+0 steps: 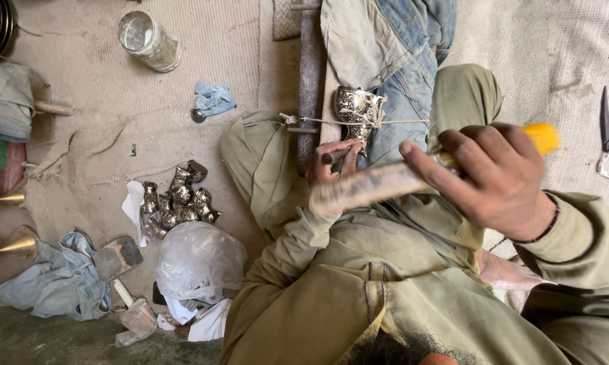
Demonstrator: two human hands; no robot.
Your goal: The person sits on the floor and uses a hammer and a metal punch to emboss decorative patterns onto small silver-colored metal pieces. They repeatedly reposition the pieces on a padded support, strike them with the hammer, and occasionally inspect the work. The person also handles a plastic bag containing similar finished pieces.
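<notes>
Here, engraved silvery cup [358, 108], cord-tied.

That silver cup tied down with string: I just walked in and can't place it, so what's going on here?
A person sits on the floor with an engraved metal cup lashed by string to a post. The left hand holds a small punch near the cup; the right hand grips a mallet with a yellow-ended handle, raised above it. More such cups lie heaped on the mat.

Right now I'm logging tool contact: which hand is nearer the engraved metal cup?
Left. The left hand sits just below the metal cup, holding a small punch. The right hand holds a hammer farther off.
</notes>
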